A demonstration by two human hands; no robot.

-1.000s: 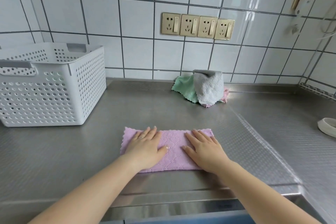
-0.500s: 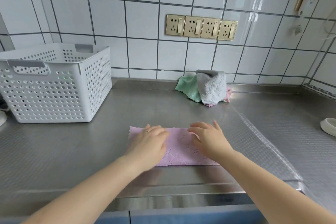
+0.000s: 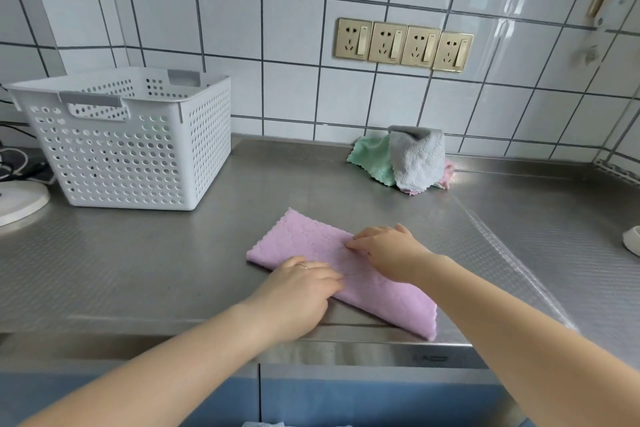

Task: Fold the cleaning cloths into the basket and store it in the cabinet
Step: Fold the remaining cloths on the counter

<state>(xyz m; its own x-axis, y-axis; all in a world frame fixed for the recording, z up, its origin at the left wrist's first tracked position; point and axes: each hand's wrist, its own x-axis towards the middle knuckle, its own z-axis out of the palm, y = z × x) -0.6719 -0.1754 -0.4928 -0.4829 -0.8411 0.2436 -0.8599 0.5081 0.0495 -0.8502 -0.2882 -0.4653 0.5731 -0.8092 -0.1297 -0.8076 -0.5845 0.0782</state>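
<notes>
currently both hands on folded lilac microfibre cloth: left hand presses, fingers loosely bent; right hand pinches its fold.

A: The counter is showing brushed metal, embossed with a dotted texture right of the purple cloth, which is looking soft and fluffy.

B: Left of that cloth, the basket is looking matt perforated plastic; the tiles behind are gleaming glossy.
</notes>
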